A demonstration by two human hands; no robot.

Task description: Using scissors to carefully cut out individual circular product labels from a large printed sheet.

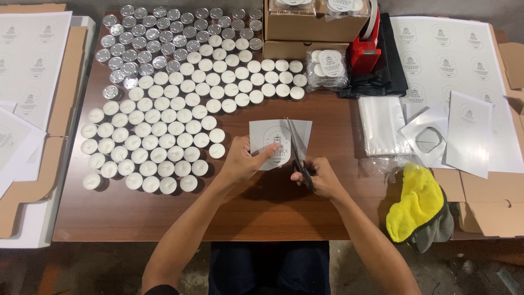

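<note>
My left hand [244,160] pinches the lower left corner of a square paper sheet [270,139] printed with a round label, holding it just above the brown table [284,202]. My right hand [319,176] grips black-handled scissors [296,150]. Their blades point away from me and lie across the sheet's right half. Both hands sit at the table's near middle.
Several white tealight candles [164,131] cover the table's left half, with silver-cupped ones [142,38] behind. Cardboard boxes [311,24], a red tape dispenser [365,52] and a bagged candle pack [326,68] stand at the back. Clear bags [382,125], label sheets [464,71] and a yellow cloth [417,205] lie right.
</note>
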